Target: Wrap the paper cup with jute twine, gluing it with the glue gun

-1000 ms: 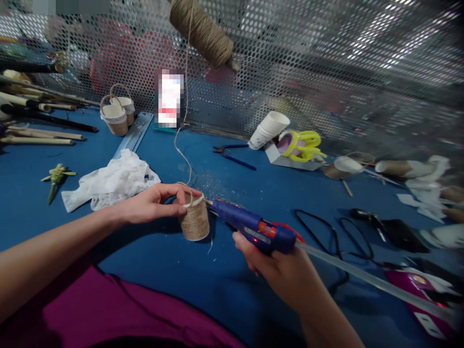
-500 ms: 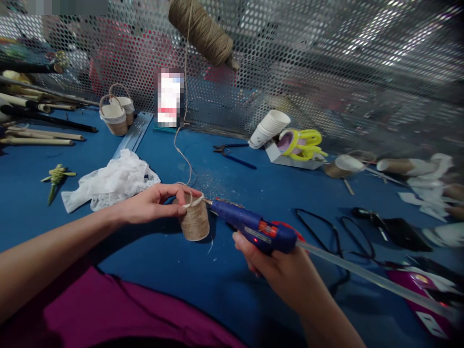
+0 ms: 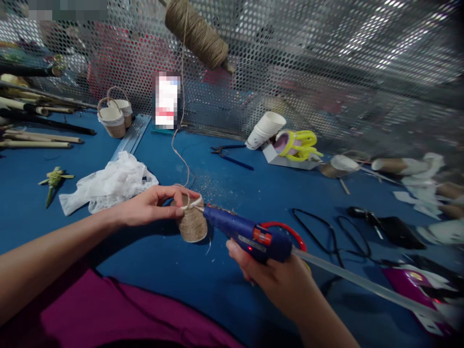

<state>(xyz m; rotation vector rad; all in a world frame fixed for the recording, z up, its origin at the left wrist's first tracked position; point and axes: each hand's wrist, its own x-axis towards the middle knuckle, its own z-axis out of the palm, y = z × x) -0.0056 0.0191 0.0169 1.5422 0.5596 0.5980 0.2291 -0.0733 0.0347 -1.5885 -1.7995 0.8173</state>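
Observation:
My left hand (image 3: 154,205) is closed on the rim of a small paper cup (image 3: 193,226) wrapped in brown twine, its thumb outside and fingers over the top. A white band shows at the cup's rim. Twine (image 3: 181,159) runs from the cup up to a large spool (image 3: 197,34) hanging above. In my right hand (image 3: 270,275) is a blue glue gun (image 3: 242,227) with a long clear glue stick (image 3: 348,273) in its back. The gun's metal nozzle meets the cup just below the rim, beside my left thumb.
White lace (image 3: 112,181) lies crumpled left of the cup. Behind are two small baskets (image 3: 113,121), a phone (image 3: 166,101), pliers (image 3: 234,157), stacked paper cups (image 3: 266,129) and a yellow tape holder (image 3: 299,145). A black cord (image 3: 319,220) curls at right. Perforated metal (image 3: 250,87) closes off the back.
The glue gun's nozzle has moved left and slightly down, from the rim's right edge to the cup's near side. My left hand keeps its hold. The whole view has shifted slightly.

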